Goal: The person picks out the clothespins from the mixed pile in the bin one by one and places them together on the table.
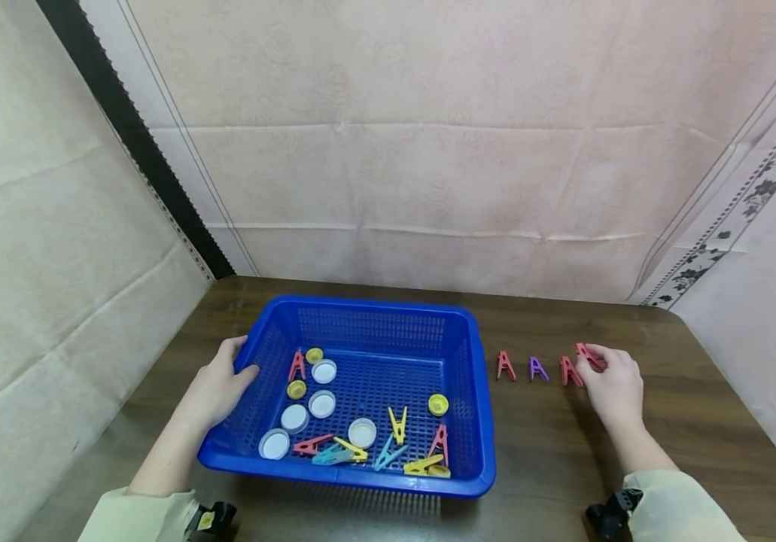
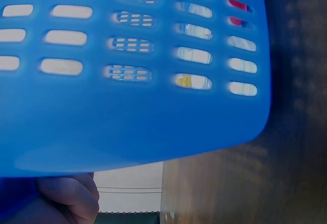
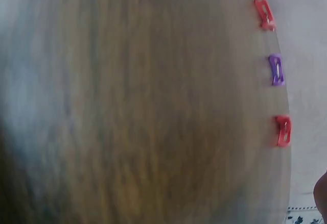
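Note:
My left hand [image 1: 217,388] grips the left rim of a blue plastic basket [image 1: 374,303], thumb over the inside. In the left wrist view, the basket's slotted wall [image 2: 133,117] fills most of the picture, with curled fingers [image 2: 74,196] under its rim. At the right of the table, my right hand [image 1: 614,388] pinches a red clothespin [image 1: 588,355]. Left of that hand, a red clothespin [image 1: 570,371], a purple clothespin [image 1: 538,369] and another red clothespin [image 1: 506,365] stand in a row. The right wrist view shows these three, but not the held clothespin.
Inside the basket lie several white caps [image 1: 362,433], yellow caps [image 1: 438,405] and clothespins in red, yellow [image 1: 397,425] and blue [image 1: 389,453]. Brown wooden table [image 1: 530,452] surrounds the basket. Pale cloth [image 1: 428,173] hangs behind the table and along both sides.

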`<state>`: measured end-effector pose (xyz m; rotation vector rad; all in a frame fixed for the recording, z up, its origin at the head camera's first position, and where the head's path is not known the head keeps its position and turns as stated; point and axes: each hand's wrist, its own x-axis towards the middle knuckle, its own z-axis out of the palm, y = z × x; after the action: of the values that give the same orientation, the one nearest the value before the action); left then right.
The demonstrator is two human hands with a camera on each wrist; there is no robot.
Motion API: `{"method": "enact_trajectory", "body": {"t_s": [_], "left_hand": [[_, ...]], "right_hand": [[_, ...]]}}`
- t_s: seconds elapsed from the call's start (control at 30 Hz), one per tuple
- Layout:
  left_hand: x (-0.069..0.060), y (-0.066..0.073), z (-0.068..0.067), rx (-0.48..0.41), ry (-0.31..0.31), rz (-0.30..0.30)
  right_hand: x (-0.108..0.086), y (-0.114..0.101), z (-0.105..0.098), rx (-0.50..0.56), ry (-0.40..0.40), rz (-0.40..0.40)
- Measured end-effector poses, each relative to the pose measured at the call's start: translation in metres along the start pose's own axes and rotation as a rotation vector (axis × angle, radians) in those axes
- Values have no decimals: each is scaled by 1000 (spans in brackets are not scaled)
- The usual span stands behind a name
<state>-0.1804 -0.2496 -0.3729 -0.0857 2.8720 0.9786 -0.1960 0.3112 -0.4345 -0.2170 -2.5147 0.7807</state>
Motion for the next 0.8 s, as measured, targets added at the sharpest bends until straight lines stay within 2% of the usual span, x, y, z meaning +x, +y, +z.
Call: {"method": "enact_trajectory", "body": {"t_s": [0.3,0.57,0.8], "left_hand": [[-1,0,1,-8,-1,-2],[-2,3,1,-6,1,-8],[-1,2,1,-3,5,-10]], "right_hand": [[0,19,-5,-24,-44,66],[-4,38,-5,-34,-78,176],[-3,40,-1,-21,-117,206]]}}
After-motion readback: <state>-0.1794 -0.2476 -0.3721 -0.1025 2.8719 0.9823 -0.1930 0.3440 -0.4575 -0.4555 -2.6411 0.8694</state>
